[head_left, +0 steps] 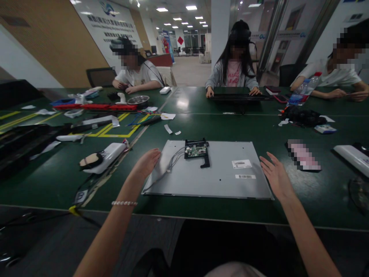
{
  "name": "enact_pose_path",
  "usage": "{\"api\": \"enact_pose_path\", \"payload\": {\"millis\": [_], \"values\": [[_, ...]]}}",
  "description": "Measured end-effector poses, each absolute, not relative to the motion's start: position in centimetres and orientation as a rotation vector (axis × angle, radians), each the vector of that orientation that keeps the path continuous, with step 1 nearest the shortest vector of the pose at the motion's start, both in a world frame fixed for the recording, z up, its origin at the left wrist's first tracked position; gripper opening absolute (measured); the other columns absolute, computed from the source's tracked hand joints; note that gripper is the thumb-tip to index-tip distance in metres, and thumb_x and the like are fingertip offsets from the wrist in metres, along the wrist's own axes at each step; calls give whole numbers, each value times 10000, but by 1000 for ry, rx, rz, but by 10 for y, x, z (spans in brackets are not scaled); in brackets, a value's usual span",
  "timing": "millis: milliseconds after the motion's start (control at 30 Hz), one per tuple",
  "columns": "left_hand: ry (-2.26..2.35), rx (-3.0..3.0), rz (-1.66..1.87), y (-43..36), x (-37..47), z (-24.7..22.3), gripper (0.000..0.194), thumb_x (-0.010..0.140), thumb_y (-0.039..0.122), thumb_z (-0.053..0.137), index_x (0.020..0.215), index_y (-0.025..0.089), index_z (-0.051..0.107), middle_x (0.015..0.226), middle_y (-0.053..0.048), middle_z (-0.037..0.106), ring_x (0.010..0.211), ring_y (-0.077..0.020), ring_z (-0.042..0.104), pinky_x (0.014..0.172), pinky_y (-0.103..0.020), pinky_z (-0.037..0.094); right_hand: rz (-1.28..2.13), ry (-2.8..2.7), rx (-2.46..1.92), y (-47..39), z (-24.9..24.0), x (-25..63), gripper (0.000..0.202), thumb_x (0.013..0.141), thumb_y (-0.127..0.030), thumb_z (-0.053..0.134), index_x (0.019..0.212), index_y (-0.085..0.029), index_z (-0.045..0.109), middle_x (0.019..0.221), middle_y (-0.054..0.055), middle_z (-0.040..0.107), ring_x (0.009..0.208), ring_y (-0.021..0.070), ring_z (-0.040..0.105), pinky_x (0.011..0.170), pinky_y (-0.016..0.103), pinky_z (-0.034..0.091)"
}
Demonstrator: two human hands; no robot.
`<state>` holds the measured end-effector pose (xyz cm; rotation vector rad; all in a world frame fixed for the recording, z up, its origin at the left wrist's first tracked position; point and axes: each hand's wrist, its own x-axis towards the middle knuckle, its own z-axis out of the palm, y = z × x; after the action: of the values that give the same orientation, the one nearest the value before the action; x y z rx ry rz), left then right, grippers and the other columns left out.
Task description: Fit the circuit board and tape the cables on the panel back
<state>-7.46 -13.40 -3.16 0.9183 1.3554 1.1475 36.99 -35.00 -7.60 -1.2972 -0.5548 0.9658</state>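
A flat silver-grey display panel (220, 179) lies on the green table in front of me, its back upwards. On it, near the far edge, rests a green circuit board (196, 150) in a black bracket (205, 161). Grey cables (172, 162) run from the board to the panel's left side. My left hand (147, 163) is at the panel's left edge, fingers stretched out and holding nothing. Beside the right edge, my right hand (274, 174) has its fingers spread, also holding nothing. Whether either hand touches the panel I cannot tell.
A white device with a round tan pad (91, 161) lies left of the panel. A phone with a pink screen (302, 154) lies to the right, a plastic bottle (304, 90) farther back. Several people sit across the table (201, 125); one person's hands rest on a dark panel (239, 97).
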Motion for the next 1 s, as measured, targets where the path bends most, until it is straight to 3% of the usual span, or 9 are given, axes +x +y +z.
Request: {"api": "enact_pose_path", "payload": {"millis": [167, 433, 700, 1000], "values": [[1356, 848, 1104, -144, -60, -33, 175, 737, 140, 587, 899, 205, 603, 980, -72, 665, 1225, -201, 547, 1136, -337, 343, 955, -483, -1288, -355, -76, 386, 664, 782, -560, 589, 1381, -308, 454, 1274, 66, 612, 1300, 251, 500, 1156, 425, 306], [1292, 826, 1068, -165, -34, -36, 245, 737, 175, 649, 976, 215, 611, 1050, -59, 668, 1239, -185, 539, 1151, -315, 313, 892, -488, -1432, -358, -84, 422, 655, 756, -581, 597, 1350, -325, 495, 1172, 53, 655, 1264, 279, 527, 1149, 487, 300], [1295, 906, 1031, -188, -2, -29, 327, 735, 212, 658, 1055, 198, 596, 1026, -77, 673, 1165, -213, 584, 1050, -339, 417, 810, -527, -1477, -374, -89, 447, 710, 708, -600, 646, 1344, -311, 513, 1192, 65, 655, 1238, 289, 546, 1136, 482, 317], [1287, 1157, 943, -207, 15, -39, 410, 755, 289, 636, 1161, 250, 589, 1334, -72, 571, 1230, -245, 543, 1014, -335, 437, 631, -660, -1696, -377, -87, 452, 653, 737, -558, 644, 1334, -325, 517, 1229, 61, 634, 1220, 292, 545, 1096, 500, 356]]}}
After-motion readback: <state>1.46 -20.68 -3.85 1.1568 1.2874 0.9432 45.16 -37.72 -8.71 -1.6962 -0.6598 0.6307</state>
